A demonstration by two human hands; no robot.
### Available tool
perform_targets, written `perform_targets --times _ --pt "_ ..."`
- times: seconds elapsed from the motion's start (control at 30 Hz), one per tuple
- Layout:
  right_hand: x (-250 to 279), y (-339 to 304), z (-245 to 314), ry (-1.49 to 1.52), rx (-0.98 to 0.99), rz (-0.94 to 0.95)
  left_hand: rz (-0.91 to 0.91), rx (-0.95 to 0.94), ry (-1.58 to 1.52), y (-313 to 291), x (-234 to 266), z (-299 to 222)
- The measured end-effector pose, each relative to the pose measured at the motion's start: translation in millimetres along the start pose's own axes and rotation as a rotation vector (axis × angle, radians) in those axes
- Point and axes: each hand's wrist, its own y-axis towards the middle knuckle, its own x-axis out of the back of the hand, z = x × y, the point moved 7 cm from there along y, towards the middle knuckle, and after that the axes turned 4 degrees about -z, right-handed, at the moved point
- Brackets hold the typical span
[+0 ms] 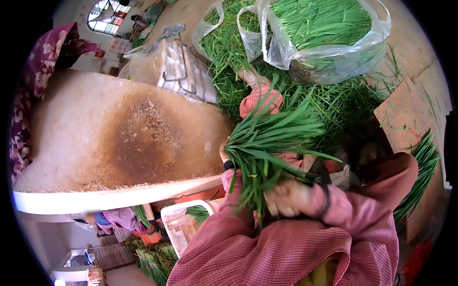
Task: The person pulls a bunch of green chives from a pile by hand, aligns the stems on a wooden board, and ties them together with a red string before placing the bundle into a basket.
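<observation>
Gripping green leaves point(274, 136), the left hand point(223, 151) extends forward; the right hand point(287, 198) angles inward, its blurred hold unclear.

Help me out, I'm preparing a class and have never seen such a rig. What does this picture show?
There is no machine here, just a person working barehanded. The picture comes from the left of two wide fisheye cameras worn on the head, looking down, so straight edges bend. The left hand has its grip on a bunch of long green leaves. The right hand is blurred beside the hanging leaves; whether it holds any is unclear. Beyond, loose green leaves lie heaped by two clear plastic bags filled with more. At left, a big pale surface bears a brown stain.
</observation>
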Motion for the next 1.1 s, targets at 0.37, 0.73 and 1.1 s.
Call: perform_targets --times 0.37,0.73,1.1 --pt "140 -133 17 -1.064 0.742 -1.417 0.018 -0.055 -0.234 -26 -59 -16" --pt "151 35 1 0.01 0.681 -0.691 0.073 -0.057 -0.239 -20 -47 -3" --pt "115 39 1 -1.139 0.597 -0.608 0.128 -0.056 -0.283 -4 -25 3"
